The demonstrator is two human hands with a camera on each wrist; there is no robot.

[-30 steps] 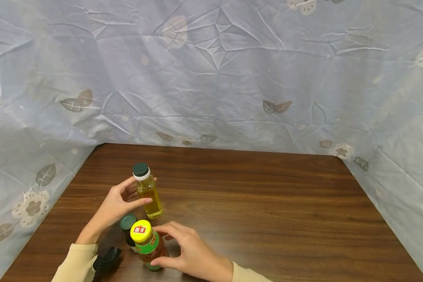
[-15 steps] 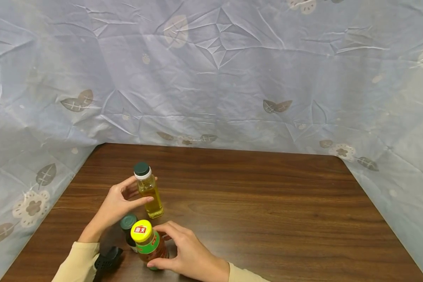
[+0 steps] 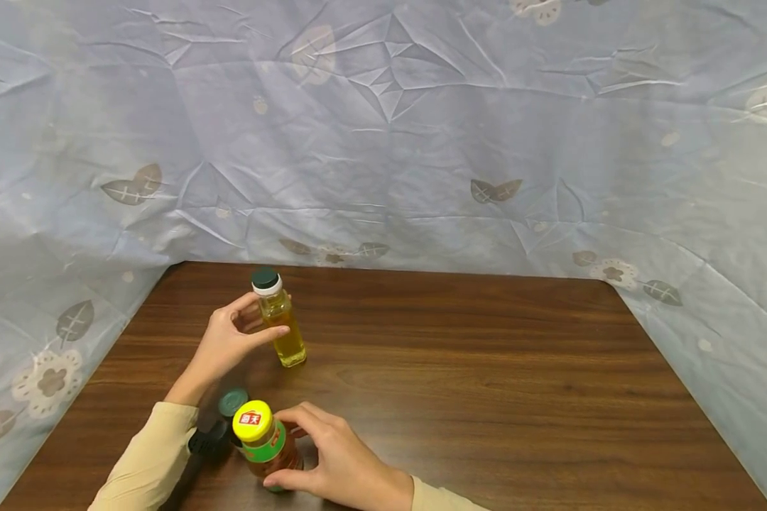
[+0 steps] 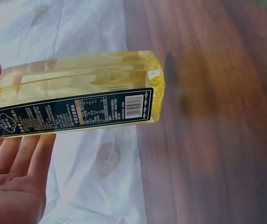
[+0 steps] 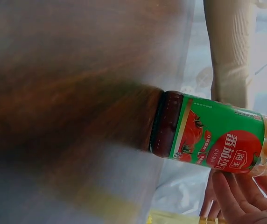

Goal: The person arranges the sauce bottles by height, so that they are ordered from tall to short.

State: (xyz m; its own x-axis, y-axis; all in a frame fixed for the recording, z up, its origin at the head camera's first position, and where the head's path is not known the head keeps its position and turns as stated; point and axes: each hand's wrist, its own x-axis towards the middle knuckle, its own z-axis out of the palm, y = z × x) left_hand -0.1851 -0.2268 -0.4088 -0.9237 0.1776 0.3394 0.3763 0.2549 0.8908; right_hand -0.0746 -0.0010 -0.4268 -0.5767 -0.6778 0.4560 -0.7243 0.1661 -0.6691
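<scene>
My left hand holds a square glass bottle of yellow oil with a dark green cap, thumb on one side and fingers on the other. A dark label with a barcode shows on the bottle in the left wrist view. Nearer me, my right hand grips a tomato sauce jar with a yellow lid and a green label. The right wrist view shows tomatoes on the jar's label; its base looks to be on the table. Whether the oil bottle's base touches the table I cannot tell.
Just behind and left of the sauce jar stands another bottle with a green cap, its body mostly hidden. A black device sits at my left wrist. The brown wooden table extends rightward, with patterned cloth hanging around it.
My left hand and the oil bottle have moved away from me and slightly right, widening the gap to the sauce jar. My right hand and the jar have hardly moved.
</scene>
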